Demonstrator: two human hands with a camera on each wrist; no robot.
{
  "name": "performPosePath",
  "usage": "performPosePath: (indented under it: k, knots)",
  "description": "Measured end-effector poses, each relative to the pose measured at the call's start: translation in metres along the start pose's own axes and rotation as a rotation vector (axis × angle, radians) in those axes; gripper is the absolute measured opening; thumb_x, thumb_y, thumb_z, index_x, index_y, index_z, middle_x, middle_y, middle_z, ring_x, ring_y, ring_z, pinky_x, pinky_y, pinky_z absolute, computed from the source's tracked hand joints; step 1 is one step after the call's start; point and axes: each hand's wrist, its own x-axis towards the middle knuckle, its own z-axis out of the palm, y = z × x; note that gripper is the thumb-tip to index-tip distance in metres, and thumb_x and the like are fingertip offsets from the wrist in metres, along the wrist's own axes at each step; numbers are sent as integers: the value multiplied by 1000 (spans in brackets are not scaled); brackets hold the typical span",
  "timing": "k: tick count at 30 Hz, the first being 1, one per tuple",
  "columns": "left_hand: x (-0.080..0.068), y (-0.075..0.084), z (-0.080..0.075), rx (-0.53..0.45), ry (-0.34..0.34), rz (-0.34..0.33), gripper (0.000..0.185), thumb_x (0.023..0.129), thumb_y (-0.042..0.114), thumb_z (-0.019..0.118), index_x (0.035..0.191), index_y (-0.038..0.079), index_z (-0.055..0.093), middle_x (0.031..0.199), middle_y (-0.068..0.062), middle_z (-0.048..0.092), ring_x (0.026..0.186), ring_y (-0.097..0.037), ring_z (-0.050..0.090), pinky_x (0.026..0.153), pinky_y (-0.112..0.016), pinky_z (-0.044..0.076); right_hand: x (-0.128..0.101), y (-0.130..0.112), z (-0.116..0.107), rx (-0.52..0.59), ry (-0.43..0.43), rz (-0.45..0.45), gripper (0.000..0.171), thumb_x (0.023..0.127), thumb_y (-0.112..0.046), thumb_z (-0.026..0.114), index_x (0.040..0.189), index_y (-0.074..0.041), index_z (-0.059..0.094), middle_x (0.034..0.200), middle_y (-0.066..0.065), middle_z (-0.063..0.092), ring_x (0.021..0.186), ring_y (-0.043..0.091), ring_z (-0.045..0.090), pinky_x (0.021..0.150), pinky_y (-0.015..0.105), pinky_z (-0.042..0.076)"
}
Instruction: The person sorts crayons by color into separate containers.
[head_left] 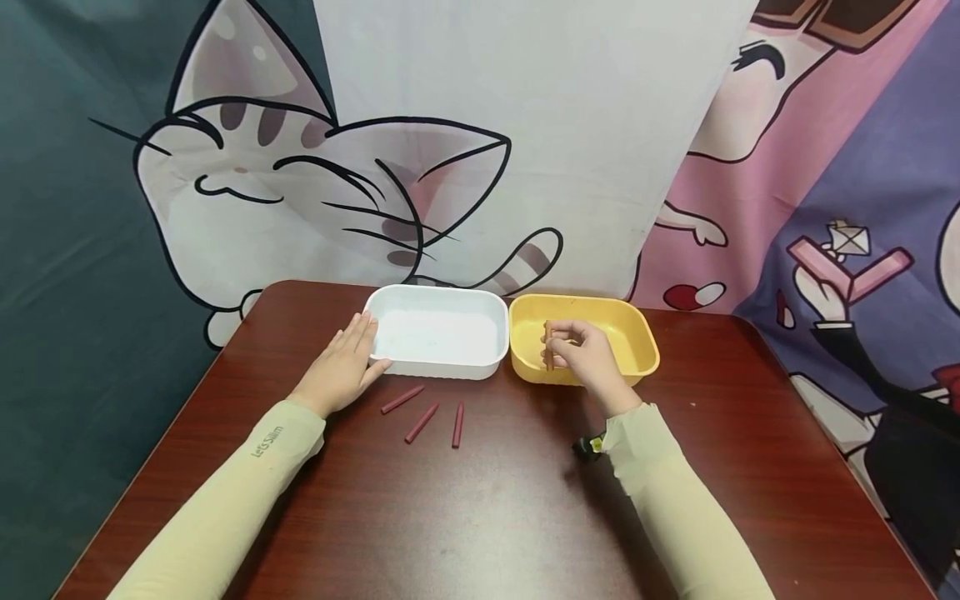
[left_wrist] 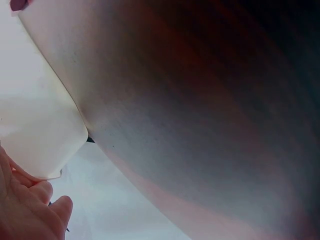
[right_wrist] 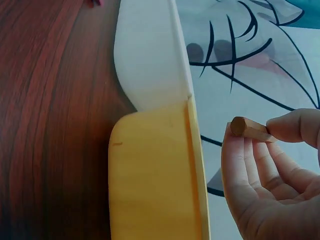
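Note:
Over the yellow tub [head_left: 647, 350], my right hand [head_left: 588, 357] pinches a brown six-sided crayon [head_left: 549, 346] between thumb and fingers. The crayon stands roughly upright in the head view; its flat end [right_wrist: 240, 127] faces the right wrist camera. My left hand [head_left: 341, 367] lies with straight fingers against the left side of the white tub [head_left: 442, 368], fingertips at its rim. In the left wrist view, part of the left hand [left_wrist: 35, 207] shows beside the tub wall. Three dark red crayons [head_left: 422, 422] lie on the table in front of the white tub.
Both tubs stand side by side near the back edge of the brown table [head_left: 480, 517]. A cloth printed with cartoon cats [head_left: 285, 192] hangs behind it. A small black device [head_left: 588, 447] with a yellow-green mark is at the right wrist.

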Motion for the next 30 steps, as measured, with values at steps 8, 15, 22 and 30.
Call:
performPosePath:
  k: [8,15,22,30]
  knots:
    - [1,0,0,0,6,-1,78,106,41,50,156,-10,21,165,-26,15,154,-39,10,121,-57,18,18,4,-5,-66,12,33,36,97,-3,59,129,13,57,105,21,63,77,15,68,72,27,61]
    - [0,1,0,-2,-3,-6,79,106,41,50,156,-11,21,165,-27,15,154,-40,11,122,-57,18,35,16,-14,-214,7,31,36,96,-4,60,128,11,60,102,17,65,74,14,67,69,25,60]
    - [-1,1,0,3,-5,-12,79,105,42,51,156,-11,21,165,-26,14,154,-40,11,121,-57,18,44,22,-16,-409,3,16,31,93,-5,64,120,9,65,104,21,68,78,20,69,68,26,60]
    - [-1,3,-2,-4,-10,-15,78,106,41,50,156,-11,20,166,-26,14,154,-40,10,122,-57,17,48,22,-14,-650,-24,76,29,92,-11,68,116,5,67,100,18,72,74,17,66,66,26,54]
